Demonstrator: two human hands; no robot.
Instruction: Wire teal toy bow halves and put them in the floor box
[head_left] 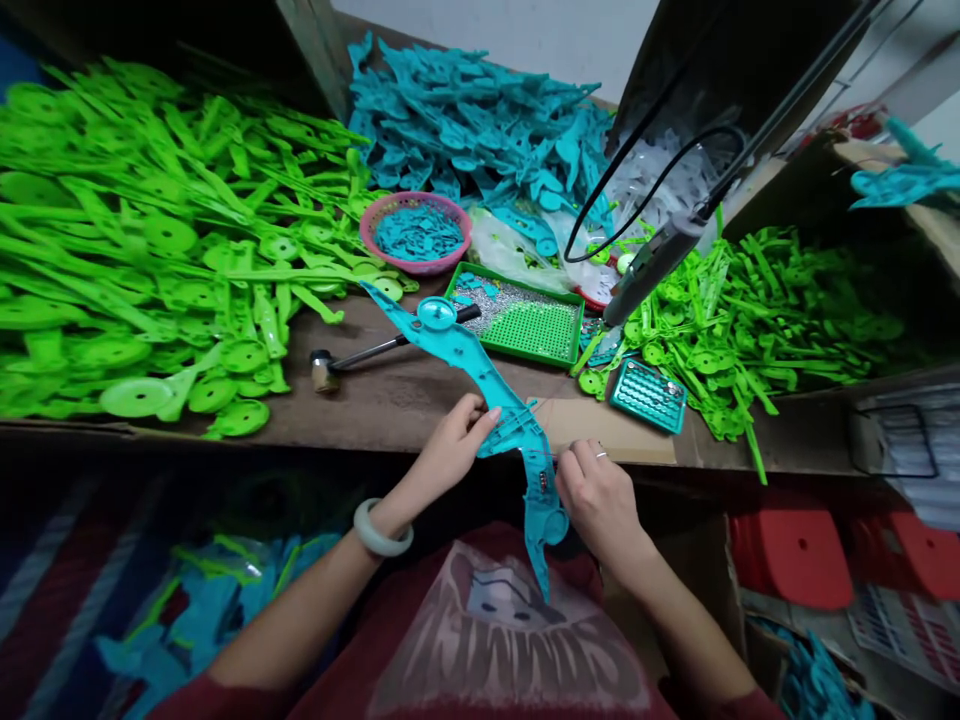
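Note:
A long, curved turquoise plastic part (499, 385) lies at a slant across the table's front edge, its lower end hanging over my lap. It has a round cup near the upper end and ribs in the middle. My left hand (461, 435) grips its middle from the left, thumb on top. On the right, my right hand (598, 490) is closed in a pinch at the part's edge. A thin reddish wire (546, 455) runs from the part to these fingertips, which are partly hidden. A small dark piece (544, 480) sits in the part's lower half.
A hammer (367, 352) lies partly under the part. Behind are a green tray (540, 335) of screws and a pink basket (416, 262). An electric screwdriver (656, 265) hangs above a teal screw rack (649, 395). Green parts (172, 235) and turquoise parts (480, 120) are heaped around.

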